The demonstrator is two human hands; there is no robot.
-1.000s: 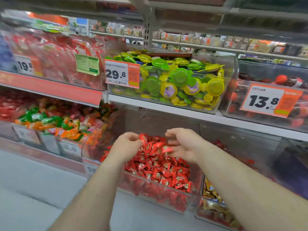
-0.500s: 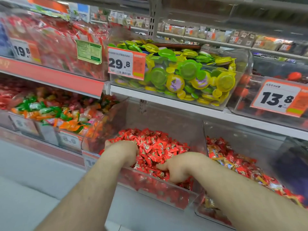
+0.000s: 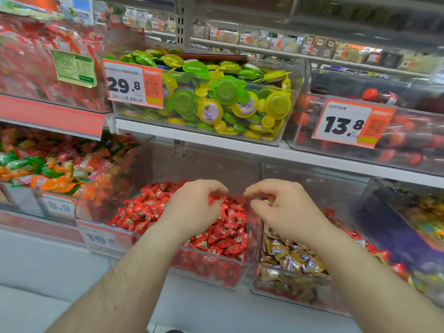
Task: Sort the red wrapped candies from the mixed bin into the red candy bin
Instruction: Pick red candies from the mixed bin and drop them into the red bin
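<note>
Left hand point(image 3: 192, 207) curls into the red candies point(image 3: 223, 234) in the red bin point(image 3: 125, 233); right hand point(image 3: 283, 210) pinches a gold-blue candy point(image 3: 266, 201) over the mixed bin point(image 3: 290, 284). Risk: it drops among reds.

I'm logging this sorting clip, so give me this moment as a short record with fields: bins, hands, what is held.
red candy bin: clear bin heaped with red wrapped candies
mixed bin: to its right, gold and red wrapped candies
left hand: over the red candies, fingers curled; hold not discernible
right hand: above the divide between the bins, pinching a small wrapped piece
shelf above: green and yellow cups, price tag 29.8
</note>
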